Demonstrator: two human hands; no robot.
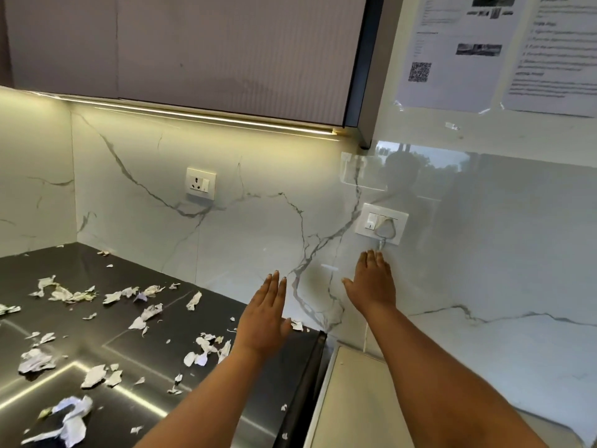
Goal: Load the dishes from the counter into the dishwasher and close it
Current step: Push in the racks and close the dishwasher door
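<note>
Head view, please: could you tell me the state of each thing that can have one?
left hand, open, holding nothing.
right hand, open, holding nothing.
left socket, nothing plugged in.
right socket, white plug inserted.
light strip, lit.
upper cabinet, closed.
paper scraps, torn, scattered over dark counter.

the dark, shiny counter [213, 321] runs back into the wall corner, with torn paper bits [34, 360] lying all over it.

The counter [200, 321] was dark grey, littered with white paper scraps [142, 318]. The wall [258, 221] was white marble with grey veins. Both socket plates [201, 183] were white.
</note>
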